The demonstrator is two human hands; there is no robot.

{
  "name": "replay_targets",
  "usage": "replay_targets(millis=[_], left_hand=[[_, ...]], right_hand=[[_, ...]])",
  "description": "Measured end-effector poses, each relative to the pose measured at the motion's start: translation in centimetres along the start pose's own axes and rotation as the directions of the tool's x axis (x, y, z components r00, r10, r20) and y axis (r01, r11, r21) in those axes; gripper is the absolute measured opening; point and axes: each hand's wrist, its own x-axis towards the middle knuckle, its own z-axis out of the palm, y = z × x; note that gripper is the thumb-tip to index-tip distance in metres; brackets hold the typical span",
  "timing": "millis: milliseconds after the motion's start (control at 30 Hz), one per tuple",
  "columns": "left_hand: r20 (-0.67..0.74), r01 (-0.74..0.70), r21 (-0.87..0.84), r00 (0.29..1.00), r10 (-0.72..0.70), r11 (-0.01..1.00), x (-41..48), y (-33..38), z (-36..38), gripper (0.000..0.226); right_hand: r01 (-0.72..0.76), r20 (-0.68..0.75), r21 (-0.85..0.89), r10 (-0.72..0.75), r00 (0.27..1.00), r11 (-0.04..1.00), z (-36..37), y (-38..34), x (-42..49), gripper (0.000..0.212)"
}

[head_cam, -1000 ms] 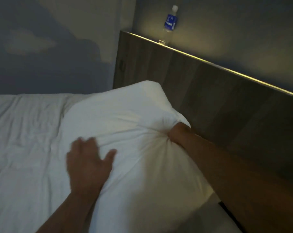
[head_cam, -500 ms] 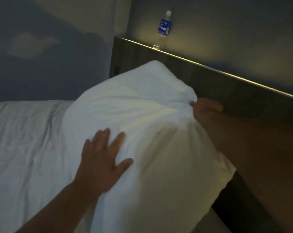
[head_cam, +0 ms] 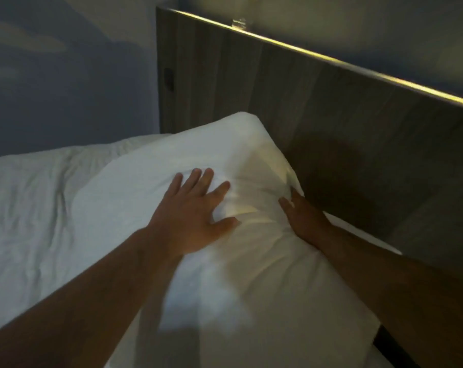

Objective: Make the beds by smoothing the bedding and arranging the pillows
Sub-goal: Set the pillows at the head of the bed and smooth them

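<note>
— Nearest the camera, what are the hands doing?

— The left grip point(head_cam: 190, 208) is released, fingers spread flat, pressing down on the top of the white pillow point(head_cam: 251, 288). The right grip point(head_cam: 304, 221) lies along the pillow's edge on the headboard side. Its fingers are straight and it grasps nothing I can see, though its thumb is hidden.

— And the pillow itself?

— It lies at the head of the bed, just beside the wooden headboard point(head_cam: 331, 123). Whether it touches the board I cannot tell. It is dented and creased between the two hands, so I judge it placed but not yet patted smooth.

— Beyond it?

— The bedding point(head_cam: 39, 208) to the left is rumpled with many wrinkles, so the smoothing looks largely undone. Only one pillow shows.

— Farther back?

— A lit strip point(head_cam: 331, 59) runs along the headboard's top. The base of a clear bottle point(head_cam: 239, 22) stands on it, cut off by the frame.
</note>
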Motion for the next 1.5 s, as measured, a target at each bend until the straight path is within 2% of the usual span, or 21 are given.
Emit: replay_targets(millis=[167,300,367,433,533,600,767,1067,1167,1233,1300,1333,1433,1500], left_hand=[[0.106,-0.180,0.111,0.980,0.168,0.977,9.4,-0.7,-0.7,0.087],[0.009,-0.304,0.081,0.953,0.304,0.949,16.4,0.6,1.2,0.092],[0.029,-0.279,0.053,0.960,0.278,0.959,18.7,0.6,3.7,0.092],[0.126,-0.206,0.018,0.971,0.202,0.978,19.8,-0.7,7.0,0.093],[0.308,-0.091,-0.036,0.946,0.097,0.995,20.8,-2.9,11.1,0.093],[0.336,-0.080,-0.038,0.938,0.088,0.996,21.5,-3.5,12.6,0.094],[0.274,-0.084,-0.062,0.957,0.097,0.995,22.1,-4.2,15.6,0.095],[0.034,-0.067,-0.156,0.997,0.073,0.986,22.0,-5.0,17.8,0.095],[0.027,-0.069,-0.117,0.997,0.073,0.991,21.4,-4.3,15.4,0.095],[0.076,-0.023,-0.248,0.996,0.043,0.969,19.5,-3.6,12.4,0.091],[0.124,0.080,-0.424,0.992,-0.029,0.902,15.1,-2.2,9.1,0.088],[0.125,0.109,-0.431,0.990,-0.060,0.896,11.8,-1.5,7.5,0.087],[0.055,0.125,-0.249,0.992,-0.115,0.960,1.3,-0.4,3.7,0.079],[0.089,0.172,-0.187,0.983,-0.158,0.967,-3.8,-0.7,2.8,0.084]], right_hand=[[-0.014,-0.119,0.086,0.025,0.993,0.996,2.4,1.8,-1.3,0.068],[-0.013,-0.141,0.149,0.034,0.989,0.989,4.9,3.0,-0.2,0.079],[-0.042,-0.151,0.177,0.069,0.986,0.983,5.9,3.4,0.4,0.087],[-0.075,-0.134,0.148,0.095,0.986,0.986,6.7,3.5,1.2,0.090],[-0.072,-0.157,0.064,0.081,0.984,0.995,8.3,3.0,2.3,0.088],[-0.072,-0.191,0.002,0.071,0.979,0.997,9.4,2.8,3.0,0.083],[-0.076,-0.216,-0.041,0.065,0.974,0.996,11.1,2.9,4.5,0.079],[-0.043,-0.264,-0.075,0.022,0.964,0.996,12.2,2.8,5.8,0.077],[-0.022,-0.280,-0.065,0.003,0.960,0.998,11.8,2.9,5.6,0.076],[-0.032,-0.274,-0.048,0.018,0.961,0.998,11.5,2.6,5.2,0.077],[-0.073,-0.256,-0.036,0.061,0.965,0.997,10.8,2.0,4.6,0.080],[-0.079,-0.241,-0.035,0.068,0.968,0.996,10.2,1.5,4.3,0.082],[-0.113,-0.167,-0.047,0.104,0.980,0.992,7.6,-0.1,2.8,0.083],[-0.149,-0.107,-0.083,0.140,0.984,0.985,5.7,-1.5,0.9,0.080]])
